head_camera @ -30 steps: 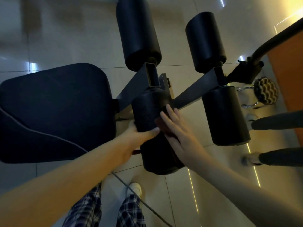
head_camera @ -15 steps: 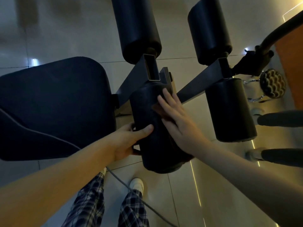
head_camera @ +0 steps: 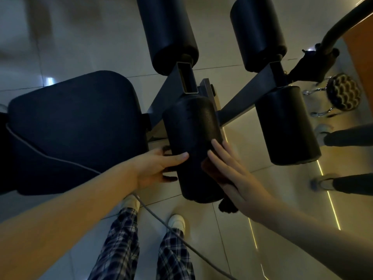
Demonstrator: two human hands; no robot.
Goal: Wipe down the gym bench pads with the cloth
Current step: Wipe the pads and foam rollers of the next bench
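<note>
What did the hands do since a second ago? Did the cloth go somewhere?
The right hand, flat on the cloth, first slid up the near roller pad toward the frame. Then it slid back down toward the pad's free end, where a bit of cloth now seems to hang past it. The left hand kept gripping the pad's side. The bench seat and the other rollers stayed put.

Glossy pale tiled floor (head_camera: pixel 282 199) carries the metal bench frame (head_camera: pixel 242 101) at centre, white shoes (head_camera: pixel 177 220) at six o'clock, and a chrome-legged stool (head_camera: pixel 343 92) at two o'clock.
</note>
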